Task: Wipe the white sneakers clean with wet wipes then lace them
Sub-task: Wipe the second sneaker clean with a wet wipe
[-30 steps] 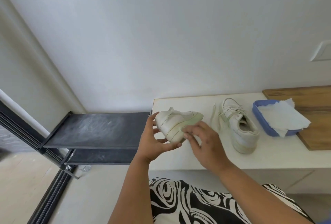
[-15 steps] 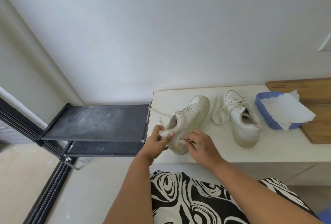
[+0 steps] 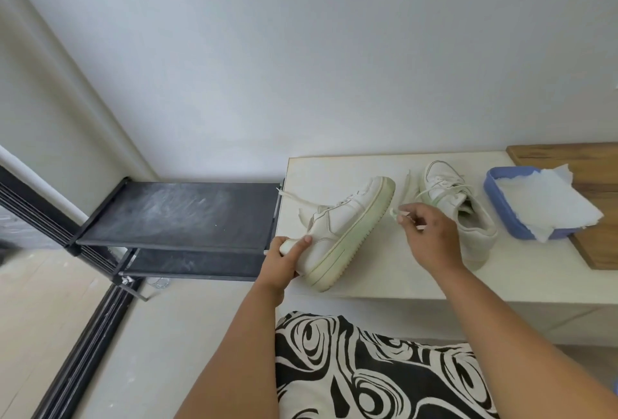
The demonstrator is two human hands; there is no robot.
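A white sneaker (image 3: 347, 228) lies tilted on its side on the white counter (image 3: 394, 278), sole edge facing right, a loose lace trailing off to the left. My left hand (image 3: 284, 258) grips its heel. My right hand (image 3: 428, 238) is lifted to the right of the sole and pinches a small white piece (image 3: 396, 212), a wipe or a lace end; I cannot tell which. The second white sneaker (image 3: 461, 214) stands upright behind that hand, partly hidden by it, with loose laces on top.
A blue tub (image 3: 501, 207) with white wipes (image 3: 548, 204) sits at the right, partly on a wooden board (image 3: 595, 251). A black shoe rack (image 3: 180, 214) stands left of the counter, against the wall. My patterned lap (image 3: 374, 368) is below the counter edge.
The sneaker went from held in the air to lying on the counter. My right hand left its heel and rose to the right of the sole, pinching a white piece.
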